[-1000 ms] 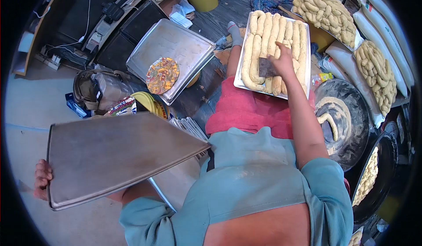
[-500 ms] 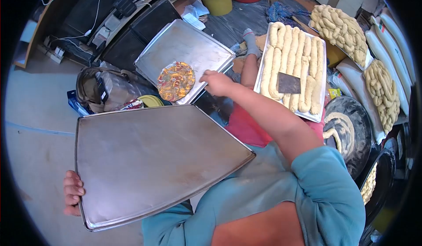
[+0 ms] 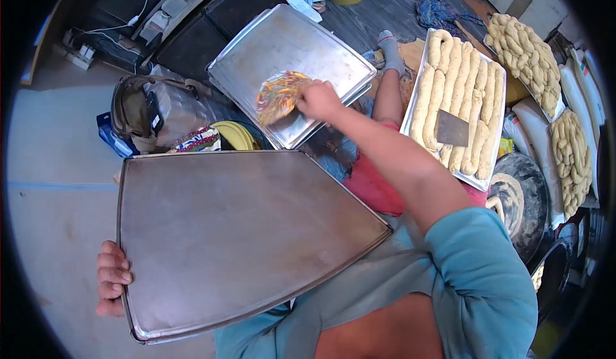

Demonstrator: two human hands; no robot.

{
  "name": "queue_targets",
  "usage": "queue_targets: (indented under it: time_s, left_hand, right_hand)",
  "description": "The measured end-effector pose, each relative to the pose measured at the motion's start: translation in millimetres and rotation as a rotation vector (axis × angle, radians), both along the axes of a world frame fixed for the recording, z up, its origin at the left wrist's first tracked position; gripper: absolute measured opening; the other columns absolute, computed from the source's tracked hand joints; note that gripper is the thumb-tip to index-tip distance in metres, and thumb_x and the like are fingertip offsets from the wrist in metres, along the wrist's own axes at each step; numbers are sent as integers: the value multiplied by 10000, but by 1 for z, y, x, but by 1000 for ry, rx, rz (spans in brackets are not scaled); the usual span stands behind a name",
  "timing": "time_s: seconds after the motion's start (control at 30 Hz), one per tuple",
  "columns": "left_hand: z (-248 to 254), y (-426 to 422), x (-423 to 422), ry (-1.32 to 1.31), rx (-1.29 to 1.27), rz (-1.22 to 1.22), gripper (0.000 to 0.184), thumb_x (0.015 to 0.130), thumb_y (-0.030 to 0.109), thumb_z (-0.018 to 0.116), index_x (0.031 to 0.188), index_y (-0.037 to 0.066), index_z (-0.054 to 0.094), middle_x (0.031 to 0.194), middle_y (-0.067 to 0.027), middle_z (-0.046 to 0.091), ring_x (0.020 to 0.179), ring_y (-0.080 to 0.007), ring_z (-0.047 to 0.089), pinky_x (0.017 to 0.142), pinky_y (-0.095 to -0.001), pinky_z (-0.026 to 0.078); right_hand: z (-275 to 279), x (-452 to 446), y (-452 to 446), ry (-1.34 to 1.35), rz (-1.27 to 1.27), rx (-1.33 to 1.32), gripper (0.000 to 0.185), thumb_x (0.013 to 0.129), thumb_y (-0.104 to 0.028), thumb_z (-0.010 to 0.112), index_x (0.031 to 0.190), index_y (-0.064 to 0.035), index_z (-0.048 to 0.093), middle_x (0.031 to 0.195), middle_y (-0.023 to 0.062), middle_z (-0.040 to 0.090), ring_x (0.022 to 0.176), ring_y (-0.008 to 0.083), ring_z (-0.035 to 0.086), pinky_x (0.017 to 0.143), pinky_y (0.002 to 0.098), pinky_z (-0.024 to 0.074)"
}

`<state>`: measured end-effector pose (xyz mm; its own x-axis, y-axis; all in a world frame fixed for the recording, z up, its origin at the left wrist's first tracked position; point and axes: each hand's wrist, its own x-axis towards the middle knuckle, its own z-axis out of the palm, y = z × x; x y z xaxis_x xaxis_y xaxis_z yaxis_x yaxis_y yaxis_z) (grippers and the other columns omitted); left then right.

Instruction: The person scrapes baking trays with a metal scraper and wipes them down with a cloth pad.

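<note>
My left hand (image 3: 113,279) has its fingers wrapped around the left edge of a large baking tray (image 3: 244,237), which is bare and slightly tilted in front of my body. Beyond it, my right hand (image 3: 319,101) pinches the right edge of a thin, round, multicoloured patterned disc (image 3: 277,97). The disc is tilted over a stack of metal baking trays (image 3: 292,35), and I cannot tell whether its lower edge touches the top one. What the disc is made of does not show clearly.
On the right, a tray of dough ropes (image 3: 459,70) carries a flat metal scraper (image 3: 452,128). Braided dough (image 3: 523,54), white sacks (image 3: 536,134) and a dark round pan (image 3: 523,198) stand farther right. A bag (image 3: 138,112) lies beyond the tray's left side.
My right hand has gone from the tray stack's edge to the disc and taken hold of it. The disc has tipped up from lying flat. My left hand keeps its grip.
</note>
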<state>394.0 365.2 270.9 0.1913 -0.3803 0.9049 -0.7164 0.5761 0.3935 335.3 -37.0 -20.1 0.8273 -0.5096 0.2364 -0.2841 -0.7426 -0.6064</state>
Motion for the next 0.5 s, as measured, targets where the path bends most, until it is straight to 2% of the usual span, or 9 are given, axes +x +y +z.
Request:
queue_targets:
  time_s: [0.1,0.17,0.2,0.3,0.37,0.4,0.47,0.5]
  left_hand:
    - [-8,-9,-2,14,-41,17,636,993,555,163,763,136,582,608,-32,498,631,-184,385,641,-363,311]
    - [-12,-20,-1,-22,-48,7,623,1004,531,140,762,132,553,601,-35,494,622,-183,389,634,-360,317]
    - [-15,-26,-1,-11,-73,-4,625,1006,528,136,763,129,550,601,-39,496,614,-185,394,629,-359,323]
    - [-25,-46,-5,8,-153,-61,631,1012,519,124,763,118,543,596,-51,501,588,-189,405,613,-354,337]
    - [-29,-62,-10,-2,-195,-129,632,1015,510,120,759,112,539,587,-57,500,568,-189,408,601,-348,345]
    - [-32,-75,-19,5,-229,-113,625,1017,505,129,742,111,529,577,-60,498,550,-185,410,584,-342,349]
    - [-38,-93,-32,38,-254,-119,618,1018,503,134,724,113,513,562,-56,487,541,-180,402,578,-342,349]
    - [-40,-103,-40,57,-264,-129,615,1019,502,137,715,114,505,555,-55,481,537,-177,398,575,-342,349]
  right_hand:
    - [23,-28,-31,-209,82,181,199,786,-235,580,804,-56,665,885,75,671,866,242,622,797,385,448]
    - [52,-56,-41,-173,153,768,234,807,-250,598,786,-22,647,839,60,643,789,163,594,724,308,459]
    - [62,-68,-39,-257,92,688,250,835,-238,595,822,7,642,825,65,615,763,104,557,661,262,451]
    - [112,-111,-24,-338,188,1208,266,852,-240,589,915,12,646,835,82,616,775,110,568,676,278,471]
    - [156,-134,3,-432,305,1209,301,874,-245,577,1015,15,632,842,64,613,816,112,582,703,279,486]
    - [172,-142,19,-486,344,1059,328,877,-254,580,1049,23,619,878,71,607,824,120,590,704,282,494]
    - [227,-165,60,-333,574,1163,415,888,-316,594,1128,23,596,1073,142,582,966,188,592,828,315,490]
    - [229,-167,92,-445,666,1027,468,895,-363,583,1201,-11,555,1181,183,527,1111,249,509,946,350,405]
